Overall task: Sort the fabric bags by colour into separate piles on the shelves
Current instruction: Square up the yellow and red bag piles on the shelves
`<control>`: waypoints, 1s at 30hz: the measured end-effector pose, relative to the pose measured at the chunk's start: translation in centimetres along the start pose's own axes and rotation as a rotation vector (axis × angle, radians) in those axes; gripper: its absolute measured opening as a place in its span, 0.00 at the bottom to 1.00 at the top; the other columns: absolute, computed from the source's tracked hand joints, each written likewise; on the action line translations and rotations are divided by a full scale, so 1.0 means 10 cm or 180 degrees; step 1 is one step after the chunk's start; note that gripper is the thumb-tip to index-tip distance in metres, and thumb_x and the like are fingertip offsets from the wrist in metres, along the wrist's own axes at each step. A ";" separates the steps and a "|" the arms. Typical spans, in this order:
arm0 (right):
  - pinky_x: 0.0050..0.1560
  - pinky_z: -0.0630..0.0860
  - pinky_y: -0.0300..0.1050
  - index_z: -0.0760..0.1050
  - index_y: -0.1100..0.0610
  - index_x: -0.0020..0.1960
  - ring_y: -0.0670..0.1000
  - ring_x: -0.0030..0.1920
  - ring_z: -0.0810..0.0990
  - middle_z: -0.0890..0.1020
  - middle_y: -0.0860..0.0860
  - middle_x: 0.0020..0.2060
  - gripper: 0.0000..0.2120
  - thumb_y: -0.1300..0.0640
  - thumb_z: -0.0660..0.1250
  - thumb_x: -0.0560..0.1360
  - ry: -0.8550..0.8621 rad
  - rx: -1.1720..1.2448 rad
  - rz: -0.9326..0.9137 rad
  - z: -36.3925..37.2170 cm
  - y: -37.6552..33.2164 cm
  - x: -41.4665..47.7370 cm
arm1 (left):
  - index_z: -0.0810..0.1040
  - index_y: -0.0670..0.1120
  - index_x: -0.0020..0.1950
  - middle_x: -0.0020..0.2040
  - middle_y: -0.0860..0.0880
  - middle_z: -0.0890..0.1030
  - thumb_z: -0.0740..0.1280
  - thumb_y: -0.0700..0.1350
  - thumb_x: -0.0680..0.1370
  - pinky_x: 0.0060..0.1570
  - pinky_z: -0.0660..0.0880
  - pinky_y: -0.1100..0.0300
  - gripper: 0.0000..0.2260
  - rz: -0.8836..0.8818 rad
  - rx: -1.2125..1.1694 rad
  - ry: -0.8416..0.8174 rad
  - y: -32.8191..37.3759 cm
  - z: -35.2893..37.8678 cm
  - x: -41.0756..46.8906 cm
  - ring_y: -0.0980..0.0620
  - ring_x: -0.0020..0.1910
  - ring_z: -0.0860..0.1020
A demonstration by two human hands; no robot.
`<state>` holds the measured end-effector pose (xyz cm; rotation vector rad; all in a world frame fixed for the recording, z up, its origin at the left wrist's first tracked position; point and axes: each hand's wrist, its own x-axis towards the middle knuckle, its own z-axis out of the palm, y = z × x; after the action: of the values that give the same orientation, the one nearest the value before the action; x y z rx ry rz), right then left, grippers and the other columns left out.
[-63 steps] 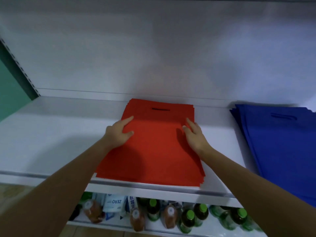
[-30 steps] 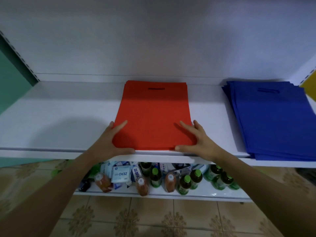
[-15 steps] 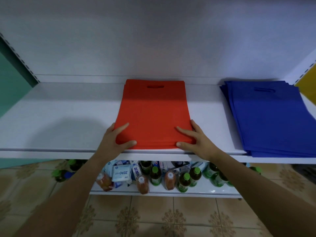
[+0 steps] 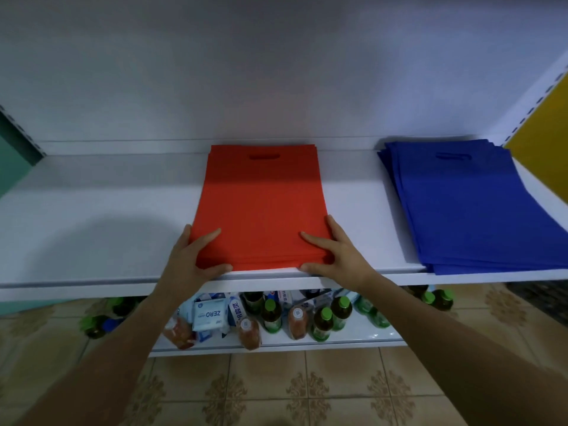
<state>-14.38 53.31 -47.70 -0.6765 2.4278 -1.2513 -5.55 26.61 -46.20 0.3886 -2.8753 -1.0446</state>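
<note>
The stack of flat red fabric bags [image 4: 261, 207], the top one showing a cut-out slot handle, lies in the centre of the frame on the white upper shelf [image 4: 92, 210], its near edge at the shelf's front lip. A pile of flat blue fabric bags [image 4: 473, 207] lies on the same shelf at the right of the frame, apart from the red stack. The left hand [image 4: 196, 259] rests on the red stack's near left corner, fingers straight and spread, thumb along the front edge. The right hand [image 4: 341, 256] lies likewise at the near right corner, flat, gripping nothing. At the bottom of the frame a white lower shelf [image 4: 353, 344] carries green-capped bottles [image 4: 322, 324] and a white packet marked ZERO [image 4: 209, 316].
</note>
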 end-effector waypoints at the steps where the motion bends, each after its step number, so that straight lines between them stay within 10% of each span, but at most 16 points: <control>1: 0.74 0.53 0.44 0.66 0.47 0.69 0.49 0.75 0.44 0.44 0.52 0.75 0.32 0.52 0.74 0.67 -0.0030 0.0085 0.0062 -0.02 -0.03 -0.03 | 0.63 0.55 0.71 0.75 0.43 0.53 0.74 0.50 0.67 0.71 0.54 0.52 0.36 -0.0050 0.0021 -0.0078 0.01 -0.01 0.00 0.45 0.73 0.56; 14: 0.67 0.60 0.43 0.65 0.46 0.70 0.48 0.74 0.54 0.55 0.49 0.74 0.28 0.50 0.69 0.72 0.1143 -0.0140 0.0542 -1.89 0.51 -0.79 | 0.69 0.43 0.69 0.71 0.41 0.65 0.62 0.58 0.71 0.69 0.57 0.56 0.30 0.0969 0.0010 0.0311 1.51 0.78 0.06 0.46 0.70 0.63; 20: 0.70 0.62 0.52 0.64 0.50 0.71 0.53 0.72 0.60 0.62 0.52 0.72 0.31 0.45 0.67 0.70 0.1212 -0.0107 0.1126 -2.85 1.25 -1.27 | 0.55 0.48 0.75 0.76 0.44 0.54 0.63 0.46 0.78 0.71 0.50 0.56 0.28 0.0279 -0.0676 -0.0280 2.34 1.83 0.14 0.49 0.75 0.49; 28: 0.54 0.72 0.44 0.62 0.50 0.72 0.49 0.63 0.67 0.64 0.49 0.70 0.27 0.53 0.66 0.75 0.1213 0.0904 0.1313 -2.97 1.78 -1.38 | 0.58 0.43 0.74 0.69 0.52 0.63 0.61 0.49 0.79 0.68 0.58 0.64 0.26 0.0181 -0.0902 -0.0096 2.69 2.34 0.23 0.57 0.67 0.62; 30: 0.59 0.73 0.48 0.63 0.49 0.72 0.51 0.65 0.68 0.64 0.49 0.70 0.27 0.52 0.67 0.74 0.1300 0.1039 0.1333 -2.90 1.82 -1.40 | 0.56 0.45 0.75 0.70 0.47 0.65 0.61 0.51 0.78 0.69 0.63 0.53 0.28 0.0213 -0.0861 -0.0250 2.68 2.39 0.22 0.52 0.68 0.64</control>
<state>-21.55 89.51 -45.44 0.1908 2.3933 -1.6581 -16.79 60.78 -47.50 0.2370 -2.7352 -1.4411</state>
